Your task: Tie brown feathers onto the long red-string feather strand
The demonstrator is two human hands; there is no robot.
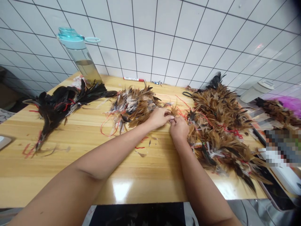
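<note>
My left hand (161,118) and my right hand (179,128) meet at mid-table, fingertips pinched together. A small tuft of brown feathers (174,110) sticks up just behind the fingertips and appears held between them; its base is hidden by the fingers. Close to my left hand lies a loose pile of brown and whitish feathers (138,103). Beside my right hand spreads a large heap of brown feather bundles (218,116), tied in places with red string (235,132). More red string (182,102) lies behind my hands.
Black feather bundles (57,100) lie at the left, near a water bottle (83,58) with a blue lid. A red-and-white marker (133,79) rests near the tiled wall (145,37). At the right are a pale bottle (256,91) and a phone (276,190) by the table edge.
</note>
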